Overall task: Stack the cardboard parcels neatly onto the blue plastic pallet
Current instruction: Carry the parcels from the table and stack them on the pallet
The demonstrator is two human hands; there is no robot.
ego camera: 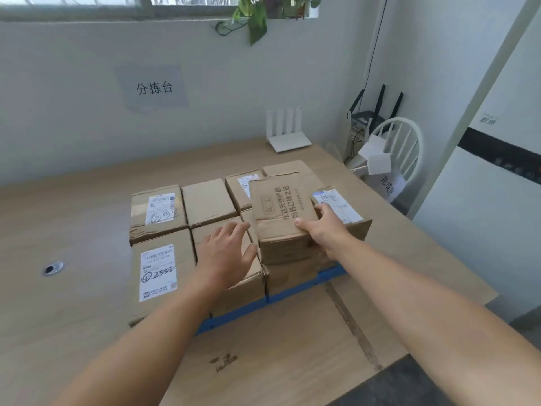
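Several cardboard parcels cover the blue plastic pallet on the wooden table; only the pallet's front edge shows. One printed parcel lies on top of the lower layer at the right. My right hand grips this top parcel at its near right corner, thumb on the lid, fingers down the side. My left hand rests flat, fingers spread, on a lower parcel just left of the top one. At the front left stands a labelled parcel marked 2555.
A white router stands at the table's back edge. A white chair with papers and a black router sits beyond the right edge. A flat cardboard sheet lies on the table in front of the pallet. A cable hole is at left.
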